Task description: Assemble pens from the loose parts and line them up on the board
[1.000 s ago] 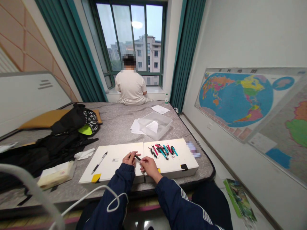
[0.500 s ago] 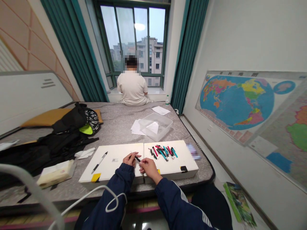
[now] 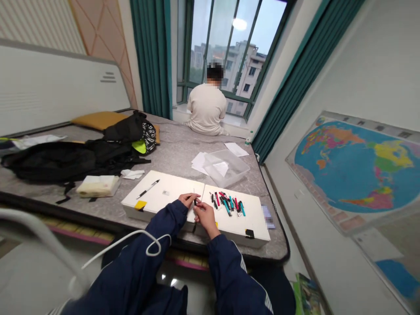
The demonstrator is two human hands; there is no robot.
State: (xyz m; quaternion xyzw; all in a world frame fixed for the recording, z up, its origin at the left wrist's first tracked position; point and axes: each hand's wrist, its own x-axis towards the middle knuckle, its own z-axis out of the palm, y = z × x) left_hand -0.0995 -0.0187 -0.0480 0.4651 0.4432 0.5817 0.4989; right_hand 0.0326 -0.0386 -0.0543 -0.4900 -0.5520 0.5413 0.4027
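My left hand (image 3: 188,200) and my right hand (image 3: 205,217) meet above the inner edges of two white boxes. Between their closed fingers is a small black pen barrel (image 3: 195,202), partly covered by the fingertips. A thin pale tip shows just above the left fingers, too small to make out. On the left box (image 3: 177,186) lies a whole black-and-white pen (image 3: 148,189), slanted. To the right of my hands, a loose pile of black, red and teal pen parts (image 3: 229,204) rests on the right box (image 3: 256,214).
Behind the boxes stands a clear plastic bin (image 3: 241,168) beside white papers (image 3: 197,162). A tissue pack (image 3: 98,186) and black bag (image 3: 65,162) lie at left. A white cable (image 3: 124,239) loops over my left sleeve. Another person (image 3: 207,107) sits by the window, back turned.
My view has turned and tilted, shifting the scene. The black barrel between my hands has swung from slanted to nearly upright. The pile and whole pen stay where they lay.
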